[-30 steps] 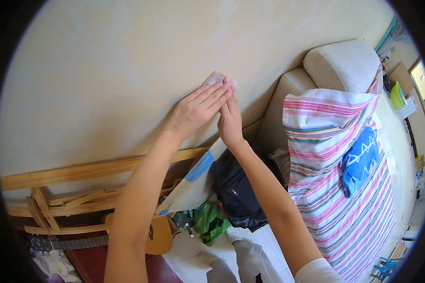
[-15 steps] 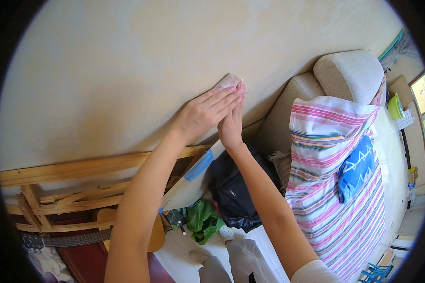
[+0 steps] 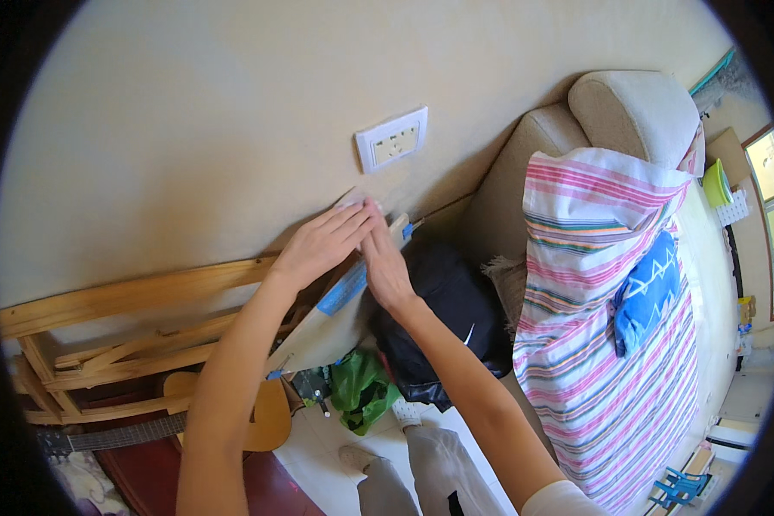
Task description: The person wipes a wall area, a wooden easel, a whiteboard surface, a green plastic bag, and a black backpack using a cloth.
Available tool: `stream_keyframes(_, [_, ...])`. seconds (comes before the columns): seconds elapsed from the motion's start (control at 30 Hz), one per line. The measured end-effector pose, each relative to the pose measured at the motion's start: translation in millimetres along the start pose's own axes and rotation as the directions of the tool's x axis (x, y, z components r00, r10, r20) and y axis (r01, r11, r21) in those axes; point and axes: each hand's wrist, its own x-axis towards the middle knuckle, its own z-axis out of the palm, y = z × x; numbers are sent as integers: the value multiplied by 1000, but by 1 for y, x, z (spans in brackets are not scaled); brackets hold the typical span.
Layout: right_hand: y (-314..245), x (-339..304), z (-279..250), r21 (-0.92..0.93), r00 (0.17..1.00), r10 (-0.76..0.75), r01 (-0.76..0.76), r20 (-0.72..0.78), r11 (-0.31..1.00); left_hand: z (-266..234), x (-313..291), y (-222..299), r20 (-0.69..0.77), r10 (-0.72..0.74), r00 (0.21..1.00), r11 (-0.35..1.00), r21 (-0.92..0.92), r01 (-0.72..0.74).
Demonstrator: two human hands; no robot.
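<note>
My left hand (image 3: 320, 245) and my right hand (image 3: 388, 273) meet at the fingertips, low against the cream wall (image 3: 232, 112). A thin whitish sheet (image 3: 351, 197), perhaps a tissue or wipe, shows just past the fingers, next to the wall. Both hands are closed around it, fingers pressed together, with its lower part hidden behind them. Above and right of the fingertips is a white wall socket (image 3: 393, 139), fully in sight, which neither hand touches.
Below the wall runs a wooden slatted frame (image 3: 146, 297), with an acoustic guitar (image 3: 271, 414) beneath it. A leaning board (image 3: 318, 331), a black bag (image 3: 443, 301) and a green plastic bag (image 3: 357, 383) are under my arms. To the right is a beige sofa (image 3: 507, 193) with a striped cloth (image 3: 568, 344).
Both hands have moved down and to the left along the wall, taking the whitish sheet with them. The wall socket, covered before, is now exposed.
</note>
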Motion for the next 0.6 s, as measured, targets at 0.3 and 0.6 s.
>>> stream_keyframes(0.3, [-28, -30, -30, 329, 993, 60, -25, -97, 944, -28, -2, 23, -29, -247, 969, 903, -368, 219])
stream_keyframes(0.6, [-28, -17, -77, 158, 992, -124, 120, 18, 980, -50, 11, 30, 26, -319, 947, 818, -497, 289])
